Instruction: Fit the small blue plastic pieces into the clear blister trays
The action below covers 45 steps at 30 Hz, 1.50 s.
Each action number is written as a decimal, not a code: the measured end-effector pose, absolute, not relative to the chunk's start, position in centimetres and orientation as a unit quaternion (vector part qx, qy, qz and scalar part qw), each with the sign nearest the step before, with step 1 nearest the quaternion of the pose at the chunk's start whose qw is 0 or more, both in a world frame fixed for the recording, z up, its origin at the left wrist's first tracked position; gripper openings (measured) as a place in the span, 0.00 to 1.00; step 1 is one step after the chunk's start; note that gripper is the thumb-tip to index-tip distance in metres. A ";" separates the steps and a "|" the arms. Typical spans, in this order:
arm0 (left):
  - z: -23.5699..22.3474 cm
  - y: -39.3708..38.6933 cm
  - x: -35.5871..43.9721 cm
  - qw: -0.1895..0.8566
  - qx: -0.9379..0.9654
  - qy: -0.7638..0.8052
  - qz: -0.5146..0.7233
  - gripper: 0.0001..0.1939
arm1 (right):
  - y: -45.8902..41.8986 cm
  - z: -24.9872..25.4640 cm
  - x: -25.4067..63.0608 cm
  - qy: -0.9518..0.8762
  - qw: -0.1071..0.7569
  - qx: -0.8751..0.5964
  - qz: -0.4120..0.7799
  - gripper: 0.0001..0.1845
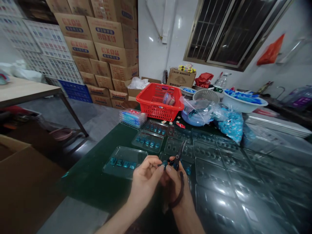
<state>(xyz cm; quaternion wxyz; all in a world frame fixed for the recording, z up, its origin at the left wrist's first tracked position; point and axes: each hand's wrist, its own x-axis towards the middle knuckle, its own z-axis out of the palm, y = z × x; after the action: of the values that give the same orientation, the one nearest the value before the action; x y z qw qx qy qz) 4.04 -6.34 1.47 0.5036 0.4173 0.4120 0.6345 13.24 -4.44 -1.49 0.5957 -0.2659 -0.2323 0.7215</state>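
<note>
Head view: right hand [176, 185] holds scissors [179, 156]; cartons [106, 32] bear red Chinese print.

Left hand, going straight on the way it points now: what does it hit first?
The left hand, pinching a small teal piece, points toward the black-handled scissors held in the right hand. It would probably meet those scissors first, though the depth between them is hard to judge.

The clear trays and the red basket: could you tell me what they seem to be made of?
The clear trays look like thin glossy plastic: glare on top, table showing through. The red basket seems moulded plastic, with an even, smooth lattice.
</note>
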 end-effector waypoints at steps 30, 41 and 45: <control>-0.7 -9.2 -2.8 0.725 0.333 0.319 0.512 0.12 | -7.0 0.3 16.7 -0.777 0.234 -0.424 0.402 0.25; -1.0 -9.9 -6.4 0.730 0.366 0.343 0.465 0.12 | -7.0 0.3 14.8 -0.816 0.167 -0.396 0.387 0.23; -0.8 -10.0 -7.5 0.724 0.380 0.365 0.445 0.11 | -7.0 0.1 13.7 -0.826 0.159 -0.394 0.370 0.24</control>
<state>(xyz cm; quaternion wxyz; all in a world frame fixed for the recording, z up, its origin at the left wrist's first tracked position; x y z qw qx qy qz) -7.47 -10.02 -0.80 0.7238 0.3805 0.3651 0.4451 13.75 -7.04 0.06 0.1590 -0.3939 -0.8261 0.3702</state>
